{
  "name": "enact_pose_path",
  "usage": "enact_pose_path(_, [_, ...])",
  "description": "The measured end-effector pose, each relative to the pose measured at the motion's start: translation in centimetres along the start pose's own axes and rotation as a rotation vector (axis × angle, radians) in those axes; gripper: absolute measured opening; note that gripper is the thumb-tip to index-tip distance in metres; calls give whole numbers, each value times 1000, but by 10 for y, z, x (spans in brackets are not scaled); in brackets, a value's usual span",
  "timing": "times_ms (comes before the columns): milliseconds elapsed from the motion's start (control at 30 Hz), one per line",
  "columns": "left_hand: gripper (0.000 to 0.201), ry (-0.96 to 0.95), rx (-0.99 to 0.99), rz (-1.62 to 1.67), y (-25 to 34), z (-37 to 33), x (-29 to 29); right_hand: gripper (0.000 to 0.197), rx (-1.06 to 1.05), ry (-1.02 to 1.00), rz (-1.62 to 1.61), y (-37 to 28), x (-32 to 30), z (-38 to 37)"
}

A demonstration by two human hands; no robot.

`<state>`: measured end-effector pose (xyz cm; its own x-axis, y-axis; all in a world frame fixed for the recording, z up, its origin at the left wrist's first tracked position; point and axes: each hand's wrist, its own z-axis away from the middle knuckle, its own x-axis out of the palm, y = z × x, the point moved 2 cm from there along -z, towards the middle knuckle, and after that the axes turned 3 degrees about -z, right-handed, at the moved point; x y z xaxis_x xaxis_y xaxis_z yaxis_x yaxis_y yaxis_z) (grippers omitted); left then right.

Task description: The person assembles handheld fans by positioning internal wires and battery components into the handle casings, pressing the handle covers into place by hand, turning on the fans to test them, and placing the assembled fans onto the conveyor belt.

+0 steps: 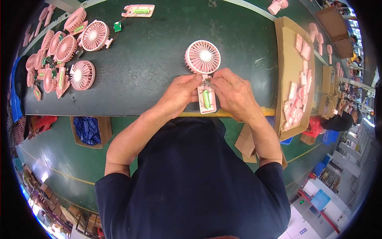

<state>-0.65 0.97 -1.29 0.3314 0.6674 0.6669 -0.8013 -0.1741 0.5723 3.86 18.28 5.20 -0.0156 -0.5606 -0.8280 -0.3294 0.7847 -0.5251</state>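
Note:
Between my hands, near the table's front edge, is a pink handheld fan (203, 57) with its round grille pointing away from me. Its handle is opened up, and a green battery (206, 99) with thin wires lies inside the pink shell. My left hand (181, 93) pinches the left side of the handle just below the fan head. On the other side, my right hand (234, 91) has its fingers closed at the same joint, around a small circuit board (207, 81). The fingertips partly cover that spot.
Several pink fans (65, 48) with loose wires and boards crowd the table's left side. A pink handle shell with a battery (138, 11) lies at the back. On the right stands a cardboard box (283, 51) of pink shell parts. Below the table is a box of blue pieces (86, 130).

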Motion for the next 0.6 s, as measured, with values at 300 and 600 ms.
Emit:
enact_pose_path(300, [39,11,17,-5,-3,-1,1,15,-34,-65,98,-6,-3,-2])
enact_pose_path(600, [39,29,-1,-24,-3,-3,2,18,-52,-80,91,-3,-5,-2])
